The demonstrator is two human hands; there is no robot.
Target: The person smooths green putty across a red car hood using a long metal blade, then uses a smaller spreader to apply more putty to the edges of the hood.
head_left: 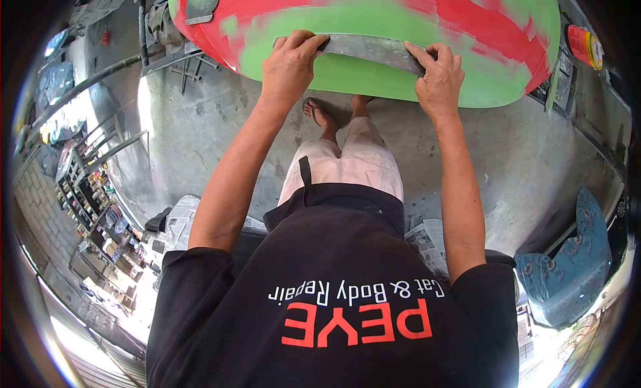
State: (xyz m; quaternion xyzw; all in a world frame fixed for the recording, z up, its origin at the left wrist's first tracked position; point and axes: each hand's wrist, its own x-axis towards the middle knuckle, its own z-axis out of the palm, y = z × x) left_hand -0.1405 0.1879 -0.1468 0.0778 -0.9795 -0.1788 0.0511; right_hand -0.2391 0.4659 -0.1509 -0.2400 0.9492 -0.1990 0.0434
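Observation:
My left hand (292,64) and my right hand (439,74) grip the two ends of a long grey sanding strip (370,47). Thumbs and fingers are closed on it, and it bends in a slight arc between them. The strip lies across a large curved panel (374,81) with patches of green and red, near its closer edge. A small dark grey flat piece (202,4) rests on the panel's far left part.
Bare concrete floor (193,141) shows around my feet. A red and yellow tin (585,47) stands right of the panel. Metal bars (110,74) and crowded shelves (93,194) line the left side. A blue-green curved part (567,261) leans at the lower right.

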